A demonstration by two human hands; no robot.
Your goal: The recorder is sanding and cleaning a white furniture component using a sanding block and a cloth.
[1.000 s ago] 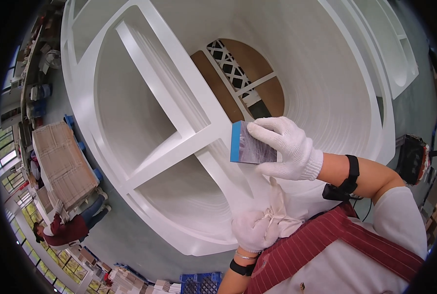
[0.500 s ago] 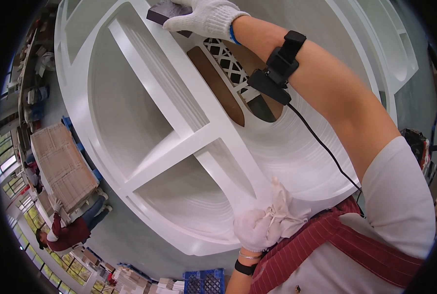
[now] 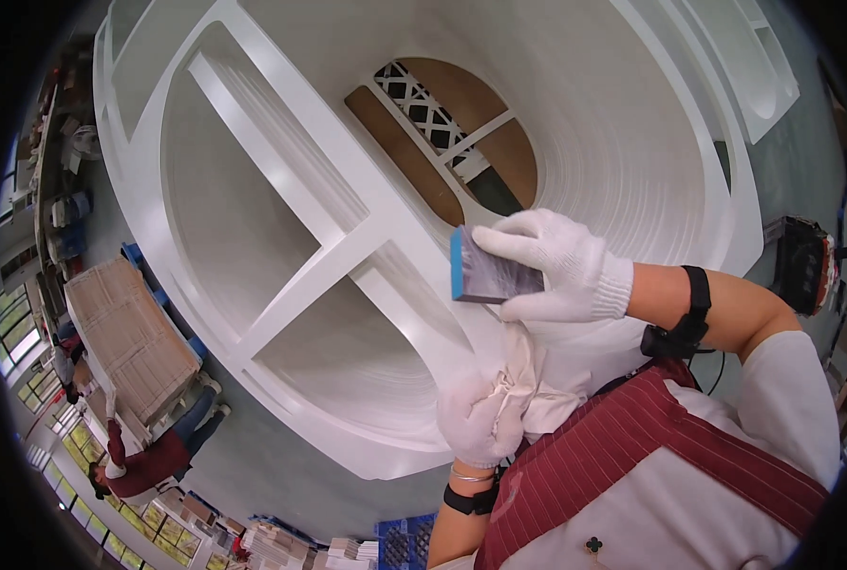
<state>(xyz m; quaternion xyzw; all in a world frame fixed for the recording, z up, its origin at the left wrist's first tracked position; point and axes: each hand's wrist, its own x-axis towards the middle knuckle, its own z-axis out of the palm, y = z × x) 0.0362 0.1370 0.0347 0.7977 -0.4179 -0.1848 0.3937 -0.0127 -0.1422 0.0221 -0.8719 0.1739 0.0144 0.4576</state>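
Observation:
My right hand [image 3: 556, 266], in a white glove, grips a blue-edged sanding block [image 3: 488, 275] and presses it against a white divider of the large round white shelf unit [image 3: 367, 237]. My left hand [image 3: 480, 418], also gloved, is closed around a bunched white cloth [image 3: 528, 380] and rests low on the same divider, just below the block. A black band with a cable sits on my right wrist.
The shelf unit has crossing white dividers and an opening at the back showing brown board and white lattice [image 3: 442, 123]. To the left a wrapped pallet stack [image 3: 124, 332] stands beside a person in red [image 3: 143, 461]. A blue crate [image 3: 404, 546] lies below.
My right hand went up to the far top of the unit with the block half a second ago and has come back down to the divider near my left hand. The left hand has stayed put.

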